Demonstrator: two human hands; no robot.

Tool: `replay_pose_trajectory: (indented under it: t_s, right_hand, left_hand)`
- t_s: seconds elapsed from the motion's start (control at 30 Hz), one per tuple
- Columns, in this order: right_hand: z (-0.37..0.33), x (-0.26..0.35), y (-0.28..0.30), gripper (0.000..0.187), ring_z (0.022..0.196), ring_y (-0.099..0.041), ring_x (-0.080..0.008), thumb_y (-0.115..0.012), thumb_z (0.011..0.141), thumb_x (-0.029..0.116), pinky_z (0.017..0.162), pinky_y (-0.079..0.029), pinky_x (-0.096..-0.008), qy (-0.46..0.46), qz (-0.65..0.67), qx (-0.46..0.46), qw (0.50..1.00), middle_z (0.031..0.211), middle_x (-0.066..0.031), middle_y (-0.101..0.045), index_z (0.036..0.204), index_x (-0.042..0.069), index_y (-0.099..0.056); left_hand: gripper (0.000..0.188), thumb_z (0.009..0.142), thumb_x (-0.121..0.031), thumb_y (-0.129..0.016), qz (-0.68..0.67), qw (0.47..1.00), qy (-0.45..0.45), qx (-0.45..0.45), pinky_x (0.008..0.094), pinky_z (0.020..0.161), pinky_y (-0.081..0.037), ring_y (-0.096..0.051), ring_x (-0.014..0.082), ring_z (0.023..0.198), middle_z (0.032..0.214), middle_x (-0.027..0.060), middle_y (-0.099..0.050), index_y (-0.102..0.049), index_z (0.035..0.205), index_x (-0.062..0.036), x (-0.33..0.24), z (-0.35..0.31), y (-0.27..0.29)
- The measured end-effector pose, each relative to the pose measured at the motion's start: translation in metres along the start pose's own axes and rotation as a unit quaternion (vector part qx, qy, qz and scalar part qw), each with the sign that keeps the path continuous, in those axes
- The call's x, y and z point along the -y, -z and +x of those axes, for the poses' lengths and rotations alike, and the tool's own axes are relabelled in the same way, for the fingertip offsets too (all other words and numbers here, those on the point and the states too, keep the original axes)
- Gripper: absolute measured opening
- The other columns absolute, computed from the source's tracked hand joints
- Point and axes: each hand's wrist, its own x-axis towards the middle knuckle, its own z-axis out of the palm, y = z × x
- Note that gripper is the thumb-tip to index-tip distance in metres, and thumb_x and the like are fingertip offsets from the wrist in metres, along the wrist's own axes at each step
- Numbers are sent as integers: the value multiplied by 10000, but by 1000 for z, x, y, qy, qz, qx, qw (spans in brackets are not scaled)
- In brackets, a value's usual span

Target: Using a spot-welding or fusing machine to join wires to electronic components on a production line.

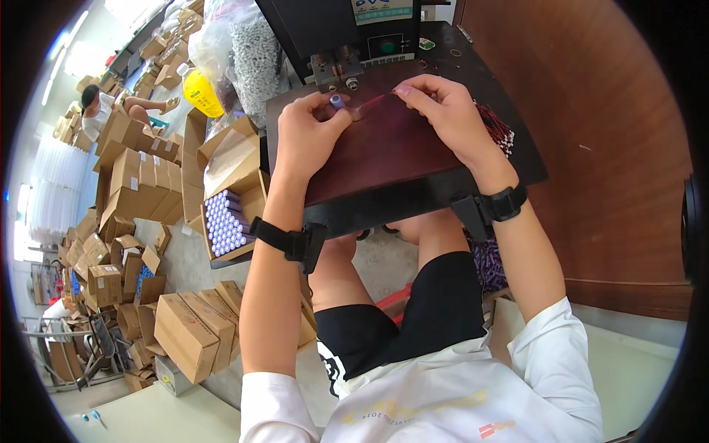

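Observation:
My left hand is closed round a purple cylindrical battery cell, one end of it showing between thumb and fingers. This hand is just below the two metal electrode tips of a black bench machine that looks like a spot welder. To the right, my right hand pinches a thin red wire, which runs left toward the cell. I cannot tell whether the wire touches the cell. Under both hands lies the dark reddish work surface.
A bundle of red wires with white connectors lies at the surface's right edge. At left stands an open cardboard box of purple cells. Behind it are a yellow jug and a plastic bag. Another person sits farther off among cartons.

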Motion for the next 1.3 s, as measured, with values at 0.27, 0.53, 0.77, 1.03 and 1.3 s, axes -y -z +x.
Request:
replay_pose_trajectory:
  t_s: [0.27,0.53,0.77,1.03,1.3]
  right_hand:
    - [1,2,4,206,895,-600,-85,-654,939,132,810,-484,-250,-15,8,18,1000,945,-10,-696,1078,3,-737]
    - [3,30,7,270,888,-672,-224,-676,869,136,797,-522,-329,46,-196,209,957,957,-135,-733,1076,-28,-733]
    - [9,25,1,325,718,-639,-236,-737,895,274,721,-512,-315,88,-247,217,940,818,-109,-711,1029,-21,-733]
    - [-3,10,-20,355,908,-603,-270,-719,907,355,833,-477,-409,85,-286,161,941,864,-100,-663,1049,29,-736]
    - [6,8,-13,227,777,-622,-124,-703,954,183,727,-504,-278,9,-85,54,995,859,-65,-700,1034,-28,-725]
  left_hand:
    - [304,794,-206,-724,25,999,-24,-6,289,621,-463,-547,131,613,654,78,-608,-754,990,25,0,0,0]
    - [291,804,-167,-694,-77,993,1,-84,272,670,-468,-572,97,694,728,42,-664,-729,979,63,15,1,-2]
    - [292,803,-150,-694,-64,993,2,-97,267,683,-471,-566,92,704,750,34,-670,-728,998,65,11,1,0]
    - [269,825,-141,-722,-97,989,-6,-112,238,647,-441,-532,62,691,750,3,-647,-728,995,67,11,0,1]
    - [254,833,-149,-730,-90,990,15,-109,226,632,-429,-523,45,691,750,-10,-643,-743,986,53,12,-1,3]
